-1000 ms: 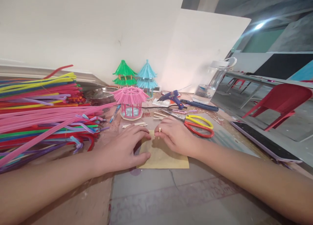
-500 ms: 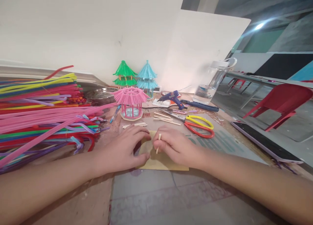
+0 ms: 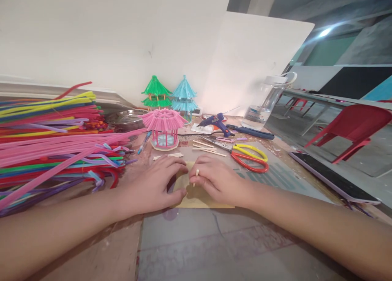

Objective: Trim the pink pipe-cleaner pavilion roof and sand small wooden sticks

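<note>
My right hand (image 3: 216, 179) pinches a short pale wooden stick (image 3: 196, 173) between thumb and fingers, its top end tipped toward me. Under that hand lies a yellowish square sheet (image 3: 203, 201); whether the stick's lower end touches it I cannot tell. On the sheet's left edge my left hand (image 3: 162, 181) rests with fingers spread and curved, holding nothing. Just beyond the hands are several loose wooden sticks (image 3: 211, 150) and a smaller bunch of sticks (image 3: 168, 155). A pink pipe-cleaner pavilion (image 3: 165, 128) stands behind the left hand.
Bundled pipe cleaners (image 3: 55, 146) fill the left side. Scissors (image 3: 245, 154), a blue glue gun (image 3: 217, 124) and a water jug (image 3: 263, 103) stand beyond my right hand. A phone (image 3: 330, 177) lies at the right edge. Green (image 3: 155, 89) and blue (image 3: 184, 95) pavilions stand behind.
The stick in my right hand has tilted and sunk lower, so less of it shows. My right hand has shifted slightly left; the sheet has slid a little away from me.
</note>
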Demonstrator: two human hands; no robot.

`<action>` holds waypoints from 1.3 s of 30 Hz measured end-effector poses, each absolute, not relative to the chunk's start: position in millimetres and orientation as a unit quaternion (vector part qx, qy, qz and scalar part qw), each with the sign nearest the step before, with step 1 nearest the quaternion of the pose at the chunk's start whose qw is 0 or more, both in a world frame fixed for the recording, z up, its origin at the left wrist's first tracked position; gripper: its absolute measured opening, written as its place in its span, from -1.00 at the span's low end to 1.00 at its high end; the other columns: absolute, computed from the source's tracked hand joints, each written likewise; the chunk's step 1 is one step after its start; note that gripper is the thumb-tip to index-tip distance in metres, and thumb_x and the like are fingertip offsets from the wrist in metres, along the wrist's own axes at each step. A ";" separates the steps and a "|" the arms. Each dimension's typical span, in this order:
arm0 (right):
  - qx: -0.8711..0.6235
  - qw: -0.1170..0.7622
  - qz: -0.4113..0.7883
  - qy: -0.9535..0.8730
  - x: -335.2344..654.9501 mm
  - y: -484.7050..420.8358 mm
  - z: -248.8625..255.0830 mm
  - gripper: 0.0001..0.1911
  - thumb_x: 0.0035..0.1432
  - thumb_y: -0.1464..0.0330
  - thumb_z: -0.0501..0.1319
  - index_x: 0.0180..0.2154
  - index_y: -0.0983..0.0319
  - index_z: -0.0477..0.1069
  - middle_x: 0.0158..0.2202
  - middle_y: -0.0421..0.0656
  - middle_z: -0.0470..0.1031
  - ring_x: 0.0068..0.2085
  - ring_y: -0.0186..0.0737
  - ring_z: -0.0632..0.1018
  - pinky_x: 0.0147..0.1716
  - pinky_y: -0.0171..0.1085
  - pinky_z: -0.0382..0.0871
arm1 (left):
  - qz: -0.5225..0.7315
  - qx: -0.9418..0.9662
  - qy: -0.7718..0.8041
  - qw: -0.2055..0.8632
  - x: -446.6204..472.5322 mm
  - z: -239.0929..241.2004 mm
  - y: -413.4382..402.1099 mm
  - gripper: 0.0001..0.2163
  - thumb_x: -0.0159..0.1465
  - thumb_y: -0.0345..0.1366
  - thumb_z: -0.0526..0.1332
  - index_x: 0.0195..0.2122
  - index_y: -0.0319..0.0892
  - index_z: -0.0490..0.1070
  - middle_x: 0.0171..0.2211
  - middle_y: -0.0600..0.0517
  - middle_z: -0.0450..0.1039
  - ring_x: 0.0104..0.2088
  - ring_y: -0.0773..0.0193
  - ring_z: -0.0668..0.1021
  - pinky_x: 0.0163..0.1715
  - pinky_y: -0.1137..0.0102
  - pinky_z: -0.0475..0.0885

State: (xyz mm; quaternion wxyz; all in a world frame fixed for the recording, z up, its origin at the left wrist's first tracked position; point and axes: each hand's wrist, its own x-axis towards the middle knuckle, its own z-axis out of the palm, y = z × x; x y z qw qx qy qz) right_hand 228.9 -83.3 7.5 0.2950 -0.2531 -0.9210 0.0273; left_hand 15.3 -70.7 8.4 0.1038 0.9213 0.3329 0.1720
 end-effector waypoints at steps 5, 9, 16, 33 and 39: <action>-0.289 0.302 0.039 -0.908 230.1 -81.8 5.7 -0.63 0.42 0.30 -0.07 -0.42 0.21 0.33 -0.43 -0.09 0.51 -0.34 -0.16 0.46 -0.27 -0.21 0.29 | 0.166 0.920 0.341 0.098 15.8 10.8 -71.3 -0.65 0.21 -0.20 0.19 0.01 -0.17 0.37 0.10 -0.14 0.41 0.16 -0.02 0.40 0.18 0.04 0.29; -0.261 0.313 0.059 -0.911 229.0 -84.1 7.0 -0.63 0.41 0.31 -0.05 -0.44 0.21 0.32 -0.45 -0.11 0.50 -0.34 -0.18 0.46 -0.23 -0.21 0.31 | 0.164 0.926 0.326 0.094 16.3 12.5 -71.8 -0.69 0.20 -0.23 0.18 -0.03 -0.17 0.38 0.06 -0.12 0.44 0.15 0.00 0.41 0.18 0.08 0.30; -0.380 0.365 0.248 -0.813 234.5 -67.4 6.1 -0.69 0.35 0.21 0.05 -0.42 0.20 0.33 -0.45 -0.16 0.50 -0.35 -0.21 0.53 -0.29 -0.23 0.38 | 0.172 0.922 0.334 0.092 15.4 10.0 -71.3 -0.68 0.21 -0.23 0.21 -0.01 -0.14 0.38 0.10 -0.11 0.40 0.16 -0.01 0.40 0.18 0.07 0.30; -0.367 0.402 0.498 -0.675 234.7 -63.4 3.0 -0.74 0.01 0.21 0.39 -0.40 0.24 0.43 -0.56 -0.29 0.46 -0.52 -0.38 0.45 -0.47 -0.36 0.31 | 0.301 0.908 0.269 0.115 13.9 16.6 -75.5 -0.85 0.39 -0.27 0.10 -0.28 -0.12 0.42 -0.15 0.00 0.45 -0.06 0.18 0.47 0.01 0.26 0.35; -0.371 0.369 0.467 -0.713 235.3 -63.7 3.9 -0.75 0.04 0.18 0.34 -0.42 0.23 0.45 -0.50 -0.26 0.44 -0.47 -0.34 0.44 -0.44 -0.34 0.32 | 0.307 0.909 0.258 0.111 12.3 17.0 -75.4 -0.81 0.41 -0.25 0.07 -0.30 -0.13 0.42 -0.16 -0.01 0.45 -0.06 0.19 0.47 0.00 0.27 0.35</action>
